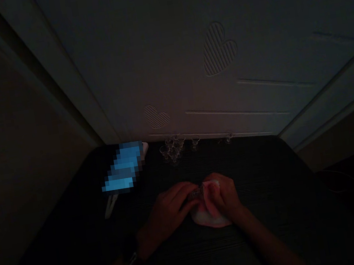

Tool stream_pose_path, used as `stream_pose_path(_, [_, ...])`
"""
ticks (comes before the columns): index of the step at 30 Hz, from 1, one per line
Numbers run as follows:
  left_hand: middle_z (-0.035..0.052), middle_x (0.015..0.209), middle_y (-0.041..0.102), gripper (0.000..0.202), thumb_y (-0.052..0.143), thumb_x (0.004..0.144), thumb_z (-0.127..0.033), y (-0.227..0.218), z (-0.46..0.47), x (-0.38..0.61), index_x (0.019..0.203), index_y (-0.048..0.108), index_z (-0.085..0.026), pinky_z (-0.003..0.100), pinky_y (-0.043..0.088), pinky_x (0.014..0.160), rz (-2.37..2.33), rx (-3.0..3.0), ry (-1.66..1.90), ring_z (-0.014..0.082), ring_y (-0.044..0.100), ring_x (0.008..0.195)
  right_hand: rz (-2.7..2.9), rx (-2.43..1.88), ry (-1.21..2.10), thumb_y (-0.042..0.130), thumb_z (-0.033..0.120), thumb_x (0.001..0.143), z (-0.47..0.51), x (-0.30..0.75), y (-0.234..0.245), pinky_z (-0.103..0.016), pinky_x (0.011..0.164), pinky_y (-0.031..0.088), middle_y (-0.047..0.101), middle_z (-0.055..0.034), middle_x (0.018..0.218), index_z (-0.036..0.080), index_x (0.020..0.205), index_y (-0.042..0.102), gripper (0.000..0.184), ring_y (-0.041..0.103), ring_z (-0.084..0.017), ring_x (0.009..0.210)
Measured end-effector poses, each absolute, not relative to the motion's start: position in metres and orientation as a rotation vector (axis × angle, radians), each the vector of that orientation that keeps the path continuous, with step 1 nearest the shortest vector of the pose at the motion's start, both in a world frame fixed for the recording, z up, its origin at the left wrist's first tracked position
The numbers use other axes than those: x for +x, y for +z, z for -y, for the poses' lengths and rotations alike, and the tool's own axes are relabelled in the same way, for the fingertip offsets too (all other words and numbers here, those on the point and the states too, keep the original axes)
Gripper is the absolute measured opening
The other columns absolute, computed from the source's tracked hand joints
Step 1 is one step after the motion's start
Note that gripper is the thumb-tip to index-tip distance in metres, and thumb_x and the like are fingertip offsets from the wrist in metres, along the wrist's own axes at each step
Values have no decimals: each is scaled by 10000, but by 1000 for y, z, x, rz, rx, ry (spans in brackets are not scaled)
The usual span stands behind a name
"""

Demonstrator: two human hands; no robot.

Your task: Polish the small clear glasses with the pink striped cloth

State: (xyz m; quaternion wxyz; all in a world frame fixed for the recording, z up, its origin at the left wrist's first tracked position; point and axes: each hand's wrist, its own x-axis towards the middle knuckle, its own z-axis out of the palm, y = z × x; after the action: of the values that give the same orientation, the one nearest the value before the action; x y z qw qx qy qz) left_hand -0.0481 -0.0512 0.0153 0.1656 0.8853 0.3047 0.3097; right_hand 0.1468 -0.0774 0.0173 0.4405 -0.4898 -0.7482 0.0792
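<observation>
One small clear object [196, 191], head view: our left hand [173, 202] pinches it between thumb and fingers; our right hand [226, 189] grips pink-and-white cloth [211, 220] against it, over dark surface [197, 259]. Beyond, we see small stemmed cups [173, 153] clustered near heart-embossed panel [170, 71], another cup [195, 143] just right; lit screen [122, 168] lies at left.

Small glass [196, 192]: clear, shiny in dim light, gripped by fingers of left hand [173, 201], partly hidden, exact tilt hard to tell; right end close against cloth. Cloth [215, 219]: pink and white, soft-looking, crumpled, upper fold bunched in right hand [227, 191], lower part hanging loose below both hands, bottom edge rounded, over dark tabletop [270, 171].
</observation>
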Motion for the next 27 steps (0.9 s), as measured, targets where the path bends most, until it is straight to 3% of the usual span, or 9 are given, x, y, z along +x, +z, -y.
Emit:
stream_pose_path(9, [12,1174,602,387,444,866,-331,17,49,-46,1246,451,-261,264,471,875,-955,2254,758,142,592,1008,1916,-1207,122,395,361,843,77,147,15,-278,604,429,619,-39,718,182,802,570,253,545,-151,656])
stream_pose_path(15, [-14,886,690,396,477,843,-332,26,53,-41,1229,452,-249,222,499,702,-1014,1952,706,121,640,763,1933,-1161,31,434,348,842,77,147,20,-274,596,420,621,-32,726,188,827,561,204,536,-146,654])
stream_pose_path(27, [-38,711,627,241,567,772,-330,26,51,-43,981,564,-210,217,452,592,-938,1951,751,109,583,618,1858,-1173,122,406,321,833,77,147,20,-294,623,437,611,-42,765,195,853,557,198,535,-161,684])
